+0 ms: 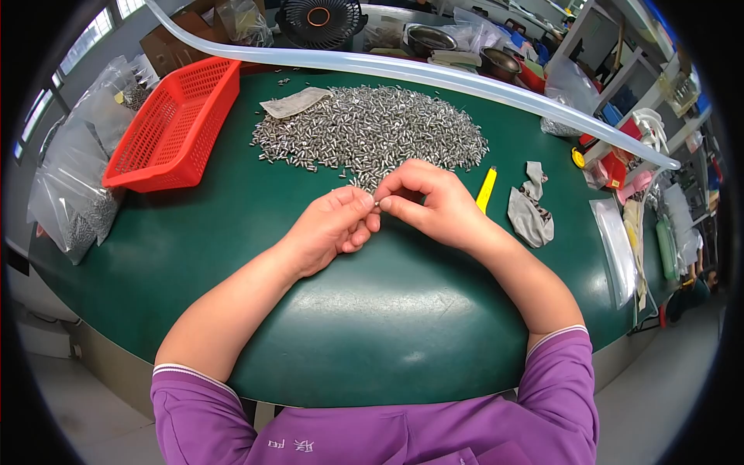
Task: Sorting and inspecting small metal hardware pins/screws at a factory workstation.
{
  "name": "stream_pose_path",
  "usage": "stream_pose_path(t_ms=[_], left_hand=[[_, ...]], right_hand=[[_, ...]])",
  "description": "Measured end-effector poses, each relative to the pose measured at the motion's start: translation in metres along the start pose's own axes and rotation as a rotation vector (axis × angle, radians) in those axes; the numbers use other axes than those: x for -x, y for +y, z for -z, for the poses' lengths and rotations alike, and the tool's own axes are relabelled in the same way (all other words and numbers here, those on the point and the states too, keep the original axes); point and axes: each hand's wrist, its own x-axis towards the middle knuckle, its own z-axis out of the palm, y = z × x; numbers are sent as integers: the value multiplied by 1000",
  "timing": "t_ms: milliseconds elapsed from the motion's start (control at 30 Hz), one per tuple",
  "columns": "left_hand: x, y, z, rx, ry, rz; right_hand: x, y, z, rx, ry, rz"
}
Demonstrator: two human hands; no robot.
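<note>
Left hand [327, 229] and right hand [435, 198] pinch a metal piece [377, 204].

In the middle of the frame, fingertips cover most of the small metal piece [377, 204] in the grip of the left hand [333, 229] and right hand [434, 200]; its shape is too small to make out. Whatever lies under the grey cloth [297, 102], upper left of the heap of metal pieces [387, 128], is hidden. The top edge cuts off the black fan [319, 19]. At right, the shelving [620, 66] runs into the dark rim, its farther contents blurred. The lower edge crops the purple shirt [341, 434], which hides part of the bench's [349, 349] near side.
</note>
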Motion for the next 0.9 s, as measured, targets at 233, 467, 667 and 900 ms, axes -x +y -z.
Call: stream_pose_path(t_ms=[233,467,667,900], left_hand=[[0,-2,-1,-85,6,10],[0,-2,-1,-71,6,4],[0,-3,0,-42,6,-5],[0,-3,1,-68,-4,-6]], right_hand=[[-1,3,3,199,76,220],[-3,2,12,263,58,332],[-2,-1,13,385,45,465],[-2,1,16,440,60,464]])
